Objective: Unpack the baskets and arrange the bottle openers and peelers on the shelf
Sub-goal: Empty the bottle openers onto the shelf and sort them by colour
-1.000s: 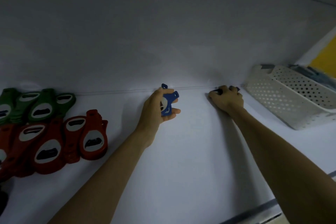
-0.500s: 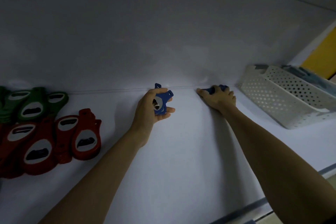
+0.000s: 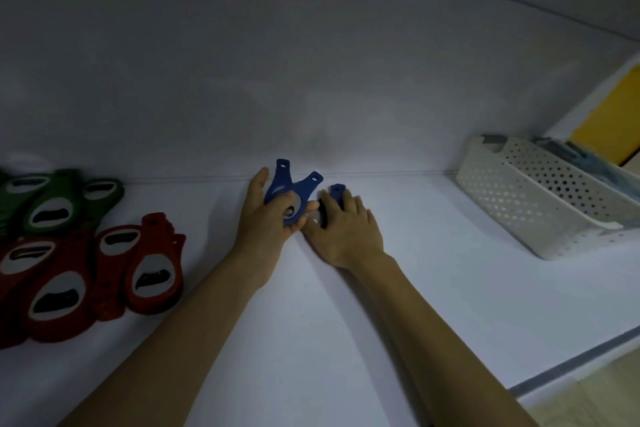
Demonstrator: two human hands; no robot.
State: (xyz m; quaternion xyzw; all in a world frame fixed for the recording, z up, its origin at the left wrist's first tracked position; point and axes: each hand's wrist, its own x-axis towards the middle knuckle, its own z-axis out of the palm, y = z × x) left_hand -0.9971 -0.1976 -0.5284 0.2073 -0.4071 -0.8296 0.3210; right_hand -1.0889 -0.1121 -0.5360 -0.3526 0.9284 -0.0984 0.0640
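- Green openers (image 3: 52,204) lay in an overlapping cluster on the shelf (image 3: 450,288), far left of the basket (image 3: 540,204) and close to the back wall.
- Red openers (image 3: 104,274) lay overlapped just in front of the green ones, equally far left of the basket, metal faces up.
- The left hand (image 3: 263,222) was well left of the basket by the back wall. Its fingers and thumb were curled round two blue openers (image 3: 278,180), whose handles fanned apart toward the wall.
- The right hand (image 3: 343,229) touched the left hand on the side nearer the basket, palm down on the shelf. Its fingers lay over a third opener (image 3: 336,191), also blue, with only the handle tip and a bit of metal showing. I could not tell whether they gripped it or merely pressed on it.
- The basket, white and perforated, stood on the shelf at the right against the back wall. Bluish things (image 3: 568,152) inside it were too blurred to name.
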